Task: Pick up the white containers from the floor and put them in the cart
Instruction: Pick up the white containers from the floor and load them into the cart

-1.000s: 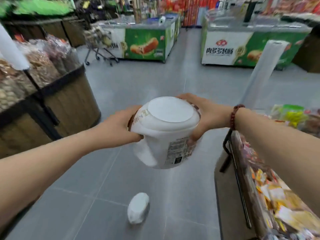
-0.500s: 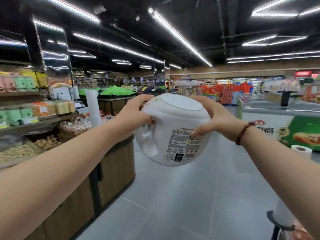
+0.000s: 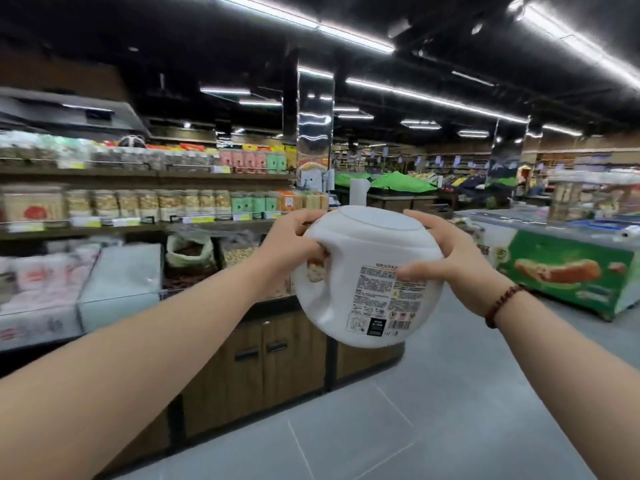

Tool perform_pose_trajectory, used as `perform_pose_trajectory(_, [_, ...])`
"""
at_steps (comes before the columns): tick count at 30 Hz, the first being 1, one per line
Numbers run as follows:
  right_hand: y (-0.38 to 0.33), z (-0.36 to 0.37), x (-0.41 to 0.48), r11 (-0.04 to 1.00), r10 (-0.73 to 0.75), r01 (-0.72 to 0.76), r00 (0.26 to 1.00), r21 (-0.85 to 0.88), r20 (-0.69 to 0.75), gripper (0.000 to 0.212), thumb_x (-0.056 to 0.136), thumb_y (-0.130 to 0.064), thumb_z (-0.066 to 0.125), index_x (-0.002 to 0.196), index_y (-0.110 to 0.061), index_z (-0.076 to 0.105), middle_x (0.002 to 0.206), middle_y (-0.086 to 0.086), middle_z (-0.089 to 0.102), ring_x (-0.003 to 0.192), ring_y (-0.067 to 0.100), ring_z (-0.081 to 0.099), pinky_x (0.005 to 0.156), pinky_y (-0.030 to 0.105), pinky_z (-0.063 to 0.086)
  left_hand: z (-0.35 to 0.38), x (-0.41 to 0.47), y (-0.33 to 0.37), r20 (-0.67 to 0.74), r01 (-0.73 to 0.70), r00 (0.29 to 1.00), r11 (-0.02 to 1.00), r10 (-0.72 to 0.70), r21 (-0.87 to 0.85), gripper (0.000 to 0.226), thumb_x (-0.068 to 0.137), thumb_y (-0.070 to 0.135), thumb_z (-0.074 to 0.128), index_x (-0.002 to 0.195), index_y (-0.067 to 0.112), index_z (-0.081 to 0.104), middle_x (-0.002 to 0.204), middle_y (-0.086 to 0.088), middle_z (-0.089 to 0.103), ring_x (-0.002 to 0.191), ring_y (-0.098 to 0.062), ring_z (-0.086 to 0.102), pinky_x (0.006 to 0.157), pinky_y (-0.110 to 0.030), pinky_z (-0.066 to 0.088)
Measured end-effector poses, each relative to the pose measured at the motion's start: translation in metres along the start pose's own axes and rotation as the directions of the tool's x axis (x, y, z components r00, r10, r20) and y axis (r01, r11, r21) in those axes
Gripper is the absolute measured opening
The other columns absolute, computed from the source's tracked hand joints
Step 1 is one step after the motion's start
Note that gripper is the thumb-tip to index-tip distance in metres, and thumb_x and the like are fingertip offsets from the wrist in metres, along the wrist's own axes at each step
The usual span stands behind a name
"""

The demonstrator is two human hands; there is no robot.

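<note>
The white container (image 3: 369,275) is gripped between the left hand (image 3: 289,245) and right hand (image 3: 446,261), above open floor (image 3: 433,427) beside the shelf (image 3: 145,202).

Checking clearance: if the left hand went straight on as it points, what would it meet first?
The left hand grips the white container, so that comes first; the right hand likely lies beyond it.

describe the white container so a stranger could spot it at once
Find the wooden cabinet below the snack shelves. In front of it, the left hand and right hand hold up the white container. It alone is a round jug with a printed label.
</note>
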State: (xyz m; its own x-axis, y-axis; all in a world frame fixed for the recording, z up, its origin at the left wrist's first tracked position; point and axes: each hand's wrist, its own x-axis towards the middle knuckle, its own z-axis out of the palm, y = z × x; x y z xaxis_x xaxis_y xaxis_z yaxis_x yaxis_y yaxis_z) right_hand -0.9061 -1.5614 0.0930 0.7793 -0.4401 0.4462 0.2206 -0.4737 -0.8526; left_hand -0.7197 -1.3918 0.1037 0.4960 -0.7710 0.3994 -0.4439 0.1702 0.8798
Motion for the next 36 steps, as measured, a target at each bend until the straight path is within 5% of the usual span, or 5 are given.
perform_pose_trajectory(7, [-0.017, 0.145, 0.055, 0.997, -0.066, 0.053, 0.968, 0.061, 0.241, 0.097, 0.041, -0.027, 0.093, 0.130, -0.029, 0.054, 0.125, 0.001, 0.063, 0.109, 0.022, 0.064, 0.087, 0.046, 0.055, -0.141, -0.074, -0.018, -0.220, 0.079, 0.974, 0.994, -0.061, 0.074, 0.059, 0.065, -0.005, 0.062, 0.118, 0.021, 0.064, 0.109, -0.005, 0.070, 0.104, -0.023, 0.066, 0.087, -0.046, 0.056])
perform_pose_trajectory(11, [-0.032, 0.256, 0.083, 0.992, -0.109, 0.077, 0.928, 0.104, 0.355, 0.096, 0.042, -0.028, 0.094, 0.129, -0.030, 0.054, 0.124, 0.000, 0.063, 0.110, 0.023, 0.064, 0.088, 0.048, 0.054, -0.234, -0.128, -0.033, -0.371, 0.126, 0.925, 0.988, -0.084, 0.089, 0.054, 0.074, -0.016, 0.057, 0.111, 0.022, 0.064, 0.101, -0.002, 0.070, 0.099, -0.018, 0.066, 0.075, -0.027, 0.057])
perform_pose_trajectory(20, [-0.064, 0.513, 0.120, 0.965, -0.205, 0.082, 0.827, 0.250, 0.523, 0.095, 0.038, -0.031, 0.094, 0.125, -0.034, 0.057, 0.121, -0.001, 0.065, 0.108, 0.021, 0.064, 0.085, 0.048, 0.056, -0.445, -0.244, -0.066, -0.620, 0.284, 0.773, 0.947, -0.135, 0.149, 0.062, 0.068, -0.005, 0.064, 0.124, 0.023, 0.059, 0.113, -0.006, 0.067, 0.107, -0.025, 0.062, 0.087, -0.046, 0.055])
perform_pose_trajectory(32, [-0.075, 0.780, 0.176, 0.938, -0.301, 0.052, 0.616, 0.343, 0.728, 0.088, 0.040, -0.028, 0.093, 0.120, -0.042, 0.058, 0.123, -0.006, 0.062, 0.111, 0.015, 0.060, 0.089, 0.044, 0.055, -0.635, -0.346, -0.124, -0.811, 0.437, 0.551, 0.896, -0.196, 0.081, 0.063, 0.074, -0.016, 0.057, 0.128, 0.017, 0.056, 0.110, -0.011, 0.069, 0.097, -0.023, 0.068, 0.071, -0.035, 0.060])
perform_pose_trajectory(36, [-0.067, 0.864, 0.213, 0.931, -0.327, 0.054, 0.561, 0.360, 0.761, 0.095, 0.038, -0.033, 0.093, 0.125, -0.039, 0.054, 0.124, -0.005, 0.059, 0.113, 0.016, 0.058, 0.090, 0.045, 0.054, -0.701, -0.355, -0.153, -0.859, 0.484, 0.479, 0.871, -0.183, 0.084, 0.062, 0.072, -0.015, 0.058, 0.126, 0.017, 0.057, 0.113, -0.011, 0.068, 0.103, -0.025, 0.065, 0.078, -0.038, 0.059])
